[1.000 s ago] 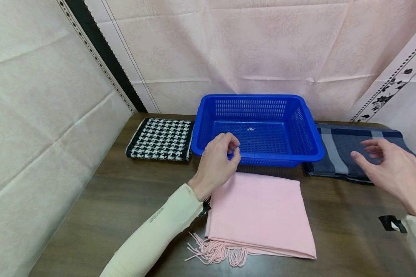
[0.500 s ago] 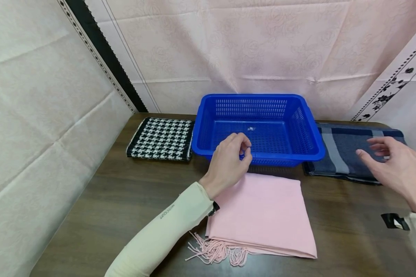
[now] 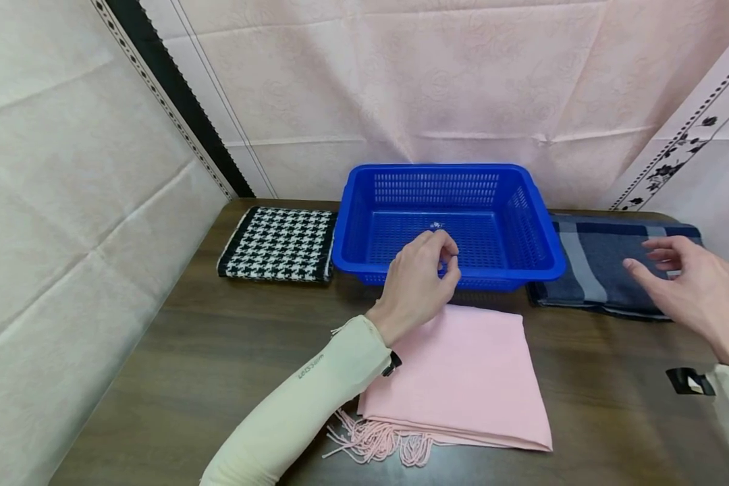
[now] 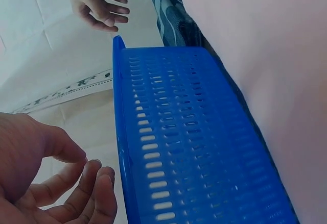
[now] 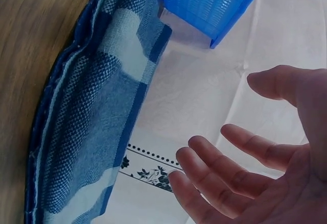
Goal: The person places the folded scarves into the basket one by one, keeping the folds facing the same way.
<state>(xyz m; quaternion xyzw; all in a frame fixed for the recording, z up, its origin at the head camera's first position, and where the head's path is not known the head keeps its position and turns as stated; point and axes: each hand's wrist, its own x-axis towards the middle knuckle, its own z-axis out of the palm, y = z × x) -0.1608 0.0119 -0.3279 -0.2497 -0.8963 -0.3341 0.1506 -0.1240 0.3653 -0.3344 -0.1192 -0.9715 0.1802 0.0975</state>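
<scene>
My left hand point(image 3: 418, 283) hangs above the near rim of the blue plastic basket point(image 3: 541, 273) and the far part of a folded pink scarf point(image 3: 462, 385). Its fingers are loosely curled, the thumb tip close to the index finger, and nothing shows between them in the left wrist view. My right hand point(image 3: 695, 293) is over the folded navy and grey scarf point(image 3: 589, 263), apart from it, fingers relaxed and spread from the thumb. In the right wrist view its palm point(image 5: 286, 183) holds nothing. Fringe point(image 3: 383, 439) hangs from the pink scarf's near left corner.
Left of the basket lies a folded black and white houndstooth scarf point(image 3: 279, 243). All stand on a brown wooden table point(image 3: 219, 378). A pale cloth point(image 3: 462, 81) hangs behind the basket, and another point(image 3: 85, 169) hangs on the left.
My left hand has moved to the right along the basket's near rim, its thumb and index finger drawing closer. The right hand has shifted slightly. The scarves and basket stay in place.
</scene>
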